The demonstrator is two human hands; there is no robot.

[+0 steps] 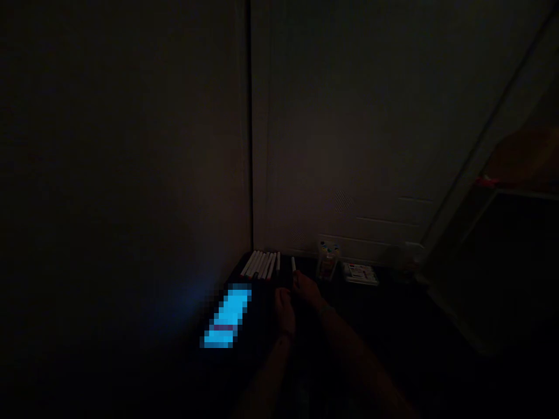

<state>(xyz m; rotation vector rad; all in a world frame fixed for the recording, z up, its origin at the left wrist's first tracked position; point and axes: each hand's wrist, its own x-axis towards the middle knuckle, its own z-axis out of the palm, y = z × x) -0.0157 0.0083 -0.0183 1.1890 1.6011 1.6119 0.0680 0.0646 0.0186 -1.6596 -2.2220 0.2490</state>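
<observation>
The scene is very dark. My right hand [305,289] is closed around the lower part of a white marker pen [293,264], which points up and away from me. Close beside it on the left is my left hand [283,305], its fingers curled. What they hold, if anything, is lost in the dark. Just beyond and left of my hands lies a row of several white marker pens [262,265], side by side, some with reddish ends.
A glowing blue, pixelated screen [227,317] lies at the left. Right of the pens stand a small clear container [328,261] with coloured bits and a flat white pack [360,273]. Pale walls [332,145] meet at a corner behind. A dim clear object [410,259] sits farther right.
</observation>
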